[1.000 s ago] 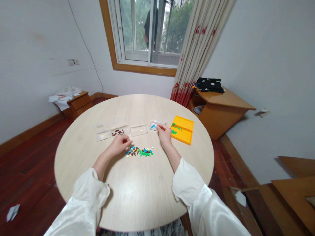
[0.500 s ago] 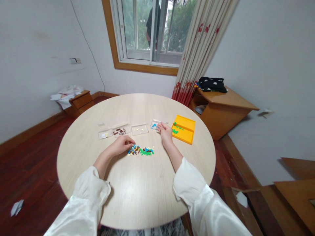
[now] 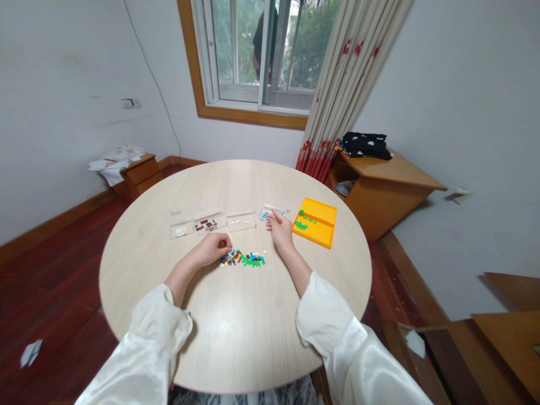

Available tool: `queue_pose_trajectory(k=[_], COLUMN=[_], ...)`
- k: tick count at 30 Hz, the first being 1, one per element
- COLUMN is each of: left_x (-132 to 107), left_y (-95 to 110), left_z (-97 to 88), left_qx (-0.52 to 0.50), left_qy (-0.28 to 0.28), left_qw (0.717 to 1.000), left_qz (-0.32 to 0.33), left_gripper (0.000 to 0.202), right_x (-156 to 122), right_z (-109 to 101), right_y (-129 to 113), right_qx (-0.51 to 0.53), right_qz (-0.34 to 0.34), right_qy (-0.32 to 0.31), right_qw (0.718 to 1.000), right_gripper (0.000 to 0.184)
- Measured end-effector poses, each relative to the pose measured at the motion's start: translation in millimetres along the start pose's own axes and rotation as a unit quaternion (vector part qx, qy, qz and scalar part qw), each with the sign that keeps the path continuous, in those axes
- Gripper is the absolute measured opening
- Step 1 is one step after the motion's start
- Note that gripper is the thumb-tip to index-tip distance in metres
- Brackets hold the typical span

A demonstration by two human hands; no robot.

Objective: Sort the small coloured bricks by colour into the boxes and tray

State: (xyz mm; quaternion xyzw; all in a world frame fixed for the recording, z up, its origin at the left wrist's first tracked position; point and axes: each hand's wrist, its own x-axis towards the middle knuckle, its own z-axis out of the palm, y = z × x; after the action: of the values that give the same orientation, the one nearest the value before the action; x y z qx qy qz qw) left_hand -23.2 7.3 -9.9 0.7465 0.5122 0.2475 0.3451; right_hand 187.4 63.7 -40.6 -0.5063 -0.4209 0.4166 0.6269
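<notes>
The left hand (image 3: 213, 248) — curled, any hold impossible to tell — touches or nears the mixed pieces (image 3: 252, 260) on the table (image 3: 236, 326). The right hand (image 3: 280, 228), loosely open, reaches the clear tray (image 3: 276, 206).

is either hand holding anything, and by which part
Cannot tell: the left hand is curled beside the mixed pile, the right hand near the blue pieces, but any held piece is too small to make out.

Glossy white sleeves (image 3: 130, 354) — loose, puffed cuffs (image 3: 323, 309) — grey-white patterned fabric (image 3: 244, 397) at lap.
</notes>
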Motion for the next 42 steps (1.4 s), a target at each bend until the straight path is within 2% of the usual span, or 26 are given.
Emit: queue_pose_trajectory(k=[3, 6, 9, 12, 15, 35, 42], left_x=[3, 6, 8, 9, 9, 9, 8], left_y=[1, 1, 2, 4, 6, 9, 10], left_z=[0.3, -0.1, 0.7, 3.8, 7.9, 14.7, 15.4], left_qx=[-0.036, -0.124, -0.205, -0.227, -0.231, -0.262, -0.252], left_qy=[0.083, 0.17, 0.21, 0.23, 0.225, 0.179, 0.185], left_qw=[0.996, 0.978, 0.956, 0.946, 0.946, 0.948, 0.95], left_qz=[0.009, 0.004, 0.006, 0.013, 0.021, 0.016, 0.014], left_gripper=[0.008, 0.011, 0.018, 0.021, 0.02, 0.027, 0.03], right_x=[-9, -25, -42, -55, -59, -58, -57], right_z=[4, 11, 19, 25, 27, 24, 23], right_y=[-5, -10, -16, -20, -21, -26, -23], right_qx=[-0.029, -0.056, -0.075, -0.086, -0.094, -0.157, -0.167], right_qz=[-0.022, -0.063, -0.103, -0.12, -0.132, -0.18, -0.177], right_qy=[-0.045, -0.12, -0.184, -0.227, -0.243, -0.247, -0.243], right_qw=[0.998, 0.989, 0.975, 0.963, 0.957, 0.939, 0.939], right_gripper=[0.033, 0.025, 0.021, 0.022, 0.021, 0.012, 0.013])
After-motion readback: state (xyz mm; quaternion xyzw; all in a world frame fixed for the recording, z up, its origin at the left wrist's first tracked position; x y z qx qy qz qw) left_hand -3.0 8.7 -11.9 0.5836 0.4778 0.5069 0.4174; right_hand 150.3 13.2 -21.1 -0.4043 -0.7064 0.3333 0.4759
